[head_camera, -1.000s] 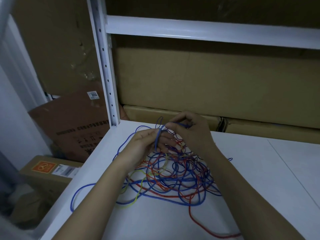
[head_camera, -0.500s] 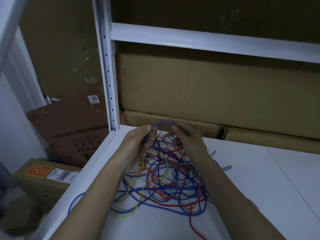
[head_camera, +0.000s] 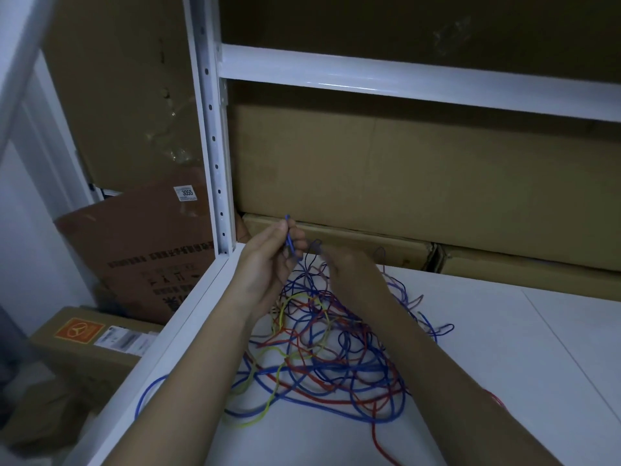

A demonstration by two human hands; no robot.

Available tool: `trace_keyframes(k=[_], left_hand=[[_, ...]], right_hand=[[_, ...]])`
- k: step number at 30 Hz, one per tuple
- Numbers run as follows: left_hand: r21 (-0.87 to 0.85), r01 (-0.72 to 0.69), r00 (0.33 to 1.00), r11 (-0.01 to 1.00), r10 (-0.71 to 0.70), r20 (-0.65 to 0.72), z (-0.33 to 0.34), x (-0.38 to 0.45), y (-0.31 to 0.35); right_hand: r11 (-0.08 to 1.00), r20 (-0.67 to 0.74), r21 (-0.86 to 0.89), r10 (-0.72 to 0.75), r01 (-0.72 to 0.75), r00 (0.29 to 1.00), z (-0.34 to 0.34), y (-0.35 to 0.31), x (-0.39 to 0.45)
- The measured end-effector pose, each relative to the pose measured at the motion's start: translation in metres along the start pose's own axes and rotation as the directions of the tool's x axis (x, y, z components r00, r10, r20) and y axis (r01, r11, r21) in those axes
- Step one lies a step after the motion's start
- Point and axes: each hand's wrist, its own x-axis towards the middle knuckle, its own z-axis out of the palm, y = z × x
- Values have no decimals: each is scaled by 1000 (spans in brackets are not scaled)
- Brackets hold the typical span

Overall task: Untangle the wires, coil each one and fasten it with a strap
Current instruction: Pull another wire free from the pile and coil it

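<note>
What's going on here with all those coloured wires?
A person is sorting out a tangle of blue, red and yellow wires heaped on a white shelf. The left hand pinches a blue wire by its end, lifted above the heap; the right hand is blurred, so its grip is unclear. Nothing is coiled or strapped yet.

Both bare forearms reach forward, hands raised close together.

The left hand is turned palm inward, fingers curled and pinching a blue wire that stands nearly upright. The right hand shows its back, blurred, fingers bent toward the left hand; its grip cannot be told.
</note>
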Motion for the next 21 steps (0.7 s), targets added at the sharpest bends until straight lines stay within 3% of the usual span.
trace_keyframes(k=[2, 5, 9, 11, 15, 19, 21], left_hand=[[147, -59, 998, 987, 59, 3, 1, 3, -4], [302, -123, 991, 945, 131, -9, -4, 6, -15], [451, -248, 946, 857, 315, -80, -22, 15, -15], [540, -273, 932, 796, 358, -57, -27, 17, -13], [675, -283, 938, 681, 343, 47, -27, 16, -15], [893, -258, 957, 370, 228, 182, -34, 13, -16], [919, -274, 961, 284, 121, 249, -36, 9, -16]], right_hand=[[994, 136, -48, -87, 94, 987, 7, -8, -8], [980, 143, 78, -191, 181, 971, 15, -16, -25], [948, 238, 314, -22, -55, 971, 23, -5, -41], [954, 200, 301, -52, -10, 978, 21, -3, -48], [962, 75, 147, -242, 230, 967, 9, -4, -49], [910, -72, -24, -415, 415, 907, 0, -5, -42], [905, -189, -73, -426, 420, 885, -4, -1, -38]])
